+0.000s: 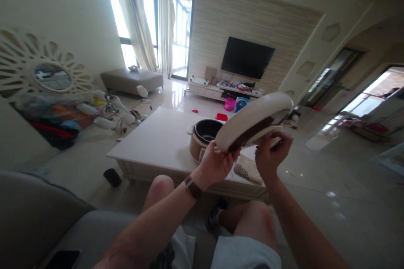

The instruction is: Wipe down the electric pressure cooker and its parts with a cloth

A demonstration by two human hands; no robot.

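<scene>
I hold a cream cooker lid (252,119) with a brown rim up in the air, tilted, above the near edge of the white coffee table (158,140). My left hand (217,163), with a watch at the wrist, grips its lower left edge. My right hand (271,151) is closed on its underside at the right. Just behind the lid, the open brown cooker pot (202,136) with a dark inner bowl stands on the table. A patterned cloth (248,170) lies on the table under my hands.
I sit on a grey sofa (38,218) with my knees against the table; a dark phone (61,258) lies beside me. A small dark object (112,177) sits on the floor by the table. Toys and clutter line the left wall; a TV (246,56) and low cabinet stand beyond.
</scene>
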